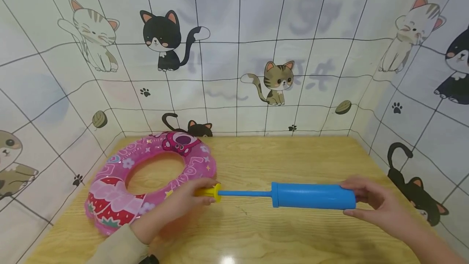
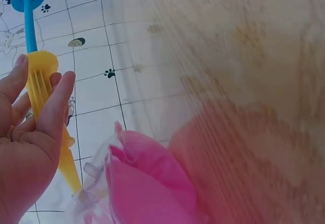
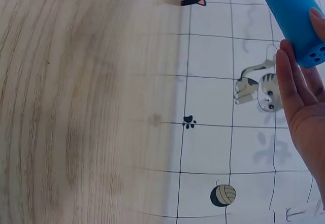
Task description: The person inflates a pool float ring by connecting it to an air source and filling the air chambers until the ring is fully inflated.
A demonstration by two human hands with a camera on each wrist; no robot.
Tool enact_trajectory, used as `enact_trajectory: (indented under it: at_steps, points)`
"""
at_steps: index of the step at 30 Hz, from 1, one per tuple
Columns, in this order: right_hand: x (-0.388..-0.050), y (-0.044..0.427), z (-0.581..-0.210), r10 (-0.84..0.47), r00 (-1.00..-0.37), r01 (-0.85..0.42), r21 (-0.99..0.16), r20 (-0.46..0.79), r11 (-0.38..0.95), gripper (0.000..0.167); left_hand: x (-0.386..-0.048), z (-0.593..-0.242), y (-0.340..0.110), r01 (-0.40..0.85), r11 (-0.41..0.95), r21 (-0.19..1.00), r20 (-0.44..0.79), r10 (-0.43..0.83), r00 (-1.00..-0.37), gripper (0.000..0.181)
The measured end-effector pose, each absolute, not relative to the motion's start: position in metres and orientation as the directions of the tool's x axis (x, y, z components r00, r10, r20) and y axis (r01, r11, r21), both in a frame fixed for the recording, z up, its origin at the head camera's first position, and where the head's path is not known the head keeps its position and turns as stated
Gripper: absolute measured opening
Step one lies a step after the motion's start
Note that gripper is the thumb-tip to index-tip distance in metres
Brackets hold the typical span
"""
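A blue hand pump (image 1: 315, 196) is held level above the table, its thin blue rod (image 1: 245, 193) drawn out between barrel and yellow nozzle piece (image 2: 68, 163). My left hand (image 1: 183, 201) grips the yellow piece, with thumb and fingers around it in the left wrist view. Its tapered tip meets the clear plastic valve area of a pink inflatable swim ring (image 1: 113, 194); whether it sits inside cannot be told. My right hand (image 1: 377, 205) holds the far end of the blue barrel, thumb below and fingers behind. The ring looks puffed out, with strawberry and bear prints.
The light wooden table (image 1: 293, 154) lies under everything. A white cat-print covering (image 1: 227, 52) with black grid lines rises behind it and along both sides. The swim ring takes up the table's left part.
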State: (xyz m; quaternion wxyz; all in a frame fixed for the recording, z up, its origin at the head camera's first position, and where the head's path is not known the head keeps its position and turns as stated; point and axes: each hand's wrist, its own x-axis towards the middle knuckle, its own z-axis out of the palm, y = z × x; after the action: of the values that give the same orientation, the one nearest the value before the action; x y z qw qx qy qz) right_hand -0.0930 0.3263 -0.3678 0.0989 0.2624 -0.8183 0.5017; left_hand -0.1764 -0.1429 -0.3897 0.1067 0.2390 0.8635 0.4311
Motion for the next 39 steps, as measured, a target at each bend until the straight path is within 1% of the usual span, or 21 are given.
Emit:
enact_trajectory:
  at_steps: [3,6,9,14,18,22,24,28,31,36,39]
  points:
    - [-0.091,0.334,-0.369,-0.326,-0.856,-0.497,-0.81,0.401,0.31,0.059,-0.172,-0.388,-0.143,0.302,0.498,0.813,0.01,0.506,-0.862,0.041]
    - [-0.09,0.334,-0.371,-0.308,-0.886,-0.44,-0.838,0.346,0.323,0.057,-0.169,-0.387,-0.139,0.301,0.48,0.824,0.011,0.518,-0.856,0.041]
    - [-0.093,0.323,-0.371,-0.296,-0.903,-0.405,-0.845,0.311,0.348,0.053,-0.168,-0.389,-0.132,0.3,0.438,0.847,0.022,0.535,-0.845,0.04]
    - [-0.104,0.299,-0.37,-0.299,-0.909,-0.385,-0.857,0.289,0.343,0.049,-0.167,-0.392,-0.122,0.283,0.328,0.901,0.054,0.564,-0.824,0.038]
    - [-0.113,0.281,-0.374,-0.317,-0.918,-0.342,-0.88,0.238,0.329,0.045,-0.168,-0.394,-0.115,0.314,0.327,0.892,0.082,0.565,-0.821,0.036]
    - [-0.119,0.264,-0.38,-0.355,-0.916,-0.298,-0.908,0.186,0.294,0.042,-0.166,-0.394,-0.11,0.327,0.363,0.873,0.08,0.554,-0.829,0.035]
    - [-0.122,0.256,-0.383,-0.364,-0.914,-0.294,-0.912,0.18,0.285,0.041,-0.165,-0.393,-0.108,0.327,0.376,0.867,0.076,0.549,-0.832,0.036]
    - [-0.124,0.246,-0.386,-0.385,-0.9,-0.323,-0.904,0.203,0.281,0.041,-0.162,-0.391,-0.103,0.314,0.401,0.86,0.047,0.55,-0.834,0.037]
    - [-0.125,0.245,-0.386,-0.414,-0.872,-0.394,-0.877,0.261,0.275,0.043,-0.16,-0.389,-0.104,0.337,0.451,0.826,0.041,0.548,-0.836,0.038]
    - [-0.124,0.252,-0.38,-0.449,-0.808,-0.524,-0.813,0.381,0.252,0.05,-0.162,-0.389,-0.112,0.392,0.514,0.763,0.072,0.535,-0.842,0.037]
    - [-0.122,0.261,-0.377,-0.446,-0.799,-0.545,-0.799,0.403,0.253,0.052,-0.165,-0.389,-0.118,0.406,0.513,0.757,0.083,0.54,-0.837,0.036]
